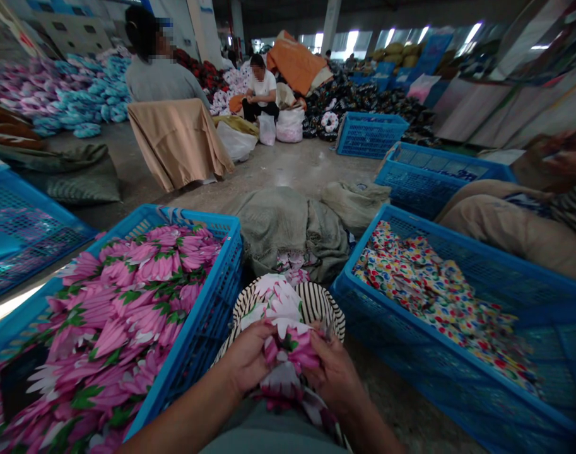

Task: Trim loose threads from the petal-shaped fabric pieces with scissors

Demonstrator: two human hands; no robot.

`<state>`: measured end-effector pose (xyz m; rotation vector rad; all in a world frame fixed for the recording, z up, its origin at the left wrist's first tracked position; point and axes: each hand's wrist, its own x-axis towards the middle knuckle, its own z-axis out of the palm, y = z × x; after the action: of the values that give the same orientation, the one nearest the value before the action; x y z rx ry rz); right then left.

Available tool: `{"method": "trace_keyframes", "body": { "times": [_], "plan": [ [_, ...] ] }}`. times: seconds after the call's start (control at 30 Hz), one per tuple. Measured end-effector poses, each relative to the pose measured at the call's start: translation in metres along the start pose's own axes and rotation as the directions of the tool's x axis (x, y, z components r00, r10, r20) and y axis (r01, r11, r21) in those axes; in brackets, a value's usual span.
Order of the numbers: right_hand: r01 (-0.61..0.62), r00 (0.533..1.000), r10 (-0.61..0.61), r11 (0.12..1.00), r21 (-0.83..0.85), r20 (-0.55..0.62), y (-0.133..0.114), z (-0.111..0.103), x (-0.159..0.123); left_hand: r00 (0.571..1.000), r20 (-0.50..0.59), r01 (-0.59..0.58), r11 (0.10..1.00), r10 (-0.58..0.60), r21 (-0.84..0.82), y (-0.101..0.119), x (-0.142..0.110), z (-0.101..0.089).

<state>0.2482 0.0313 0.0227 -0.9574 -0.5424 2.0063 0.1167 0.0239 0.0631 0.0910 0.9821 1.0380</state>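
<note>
Over my lap, my left hand (250,354) and my right hand (329,360) pinch opposite sides of a pink and white petal-shaped fabric piece (294,345) with a green spot at its middle. More white and pink fabric pieces (274,301) lie just beyond it, on black-and-white striped cloth (318,302) covering my knees. Some pieces also hang below my hands. To my left, a blue plastic crate (233,252) is heaped with similar pink pieces with green tips (141,290). My fingertips are partly hidden by the fabric.
At right, a blue crate (411,325) holds colourful dotted fabric pieces (434,290); a seated person's leg (515,214) is beside it. Ahead lies a grey-green sack (288,227). A chair draped with a tan jacket (178,139) stands farther off, near piles of blue bundles (98,88).
</note>
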Motion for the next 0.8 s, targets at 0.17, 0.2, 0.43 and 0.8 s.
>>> {"method": "trace_keyframes", "body": {
  "times": [0.17, 0.2, 0.43, 0.8],
  "plan": [
    [-0.369, 0.896, 0.283, 0.904, 0.218, 0.342, 0.001, -0.007, -0.008, 0.951, 0.301, 0.115, 0.986, -0.073, -0.121, 0.003, -0.022, -0.005],
    [-0.374, 0.892, 0.279, 0.898, 0.234, 0.355, 0.002, -0.006, -0.009, 0.94, 0.34, 0.071, 0.994, -0.039, -0.082, 0.004, -0.024, -0.007],
    [-0.243, 0.955, 0.213, 0.961, 0.133, 0.207, 0.002, 0.001, -0.009, 0.926, 0.366, -0.142, 0.983, 0.091, 0.114, 0.019, -0.02, -0.021],
    [-0.111, 0.969, 0.088, 0.99, 0.086, 0.231, -0.008, 0.0, -0.004, 0.988, 0.149, -0.04, 0.999, 0.04, -0.004, 0.024, -0.009, -0.015]
  ]
}}
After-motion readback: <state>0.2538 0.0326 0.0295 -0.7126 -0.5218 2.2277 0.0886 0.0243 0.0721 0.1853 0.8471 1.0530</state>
